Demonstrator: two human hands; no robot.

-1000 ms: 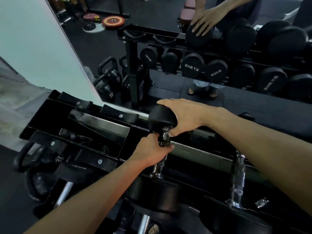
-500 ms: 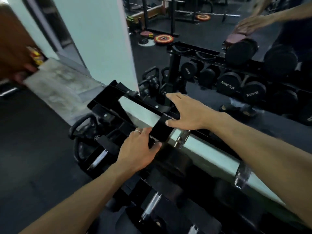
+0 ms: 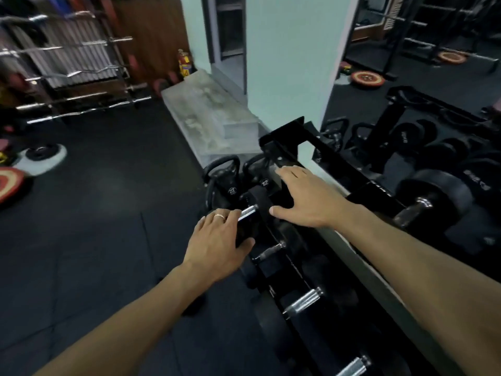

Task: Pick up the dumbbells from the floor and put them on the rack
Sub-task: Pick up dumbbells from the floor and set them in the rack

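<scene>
1. A second ago we held a dumbbell by its handle and end cap over the top tier of the rack (image 3: 352, 172). Now both hands are off it, and our view has swung left toward the open floor (image 3: 95, 240).

2. The dumbbell (image 3: 433, 196) that we take for the one just placed lies on the top tier, at the right of the view. Its round black head sits against the rear rail, well apart from both hands.

3. Our left hand (image 3: 219, 245) holds nothing. Its fingers are loosely bent and lie over the black end of a racked dumbbell (image 3: 245, 229) on the lower tier, and there is a ring on one finger.

4. Our right hand (image 3: 301, 199) is spread flat and empty. It hovers over the left end of the rack, near the end bracket.

5. We judge this placement done, and the turn of the head suggests we are looking for the next dumbbell on the floor. None shows on the mat in this view.

6. The rack's front rail runs diagonally under our right forearm. Chrome handles (image 3: 303, 301) stick out from the lower tier toward us, so drawing the arms back calls for care.

7. Two kettlebells (image 3: 230, 185) stand on the floor, touching the rack's left end. Behind them is a stone step (image 3: 206, 115).

8. To the left the mat is wide and open. Weight plates (image 3: 40, 156) and a barbell stand (image 3: 67, 77) sit well apart at the far edge.
</scene>
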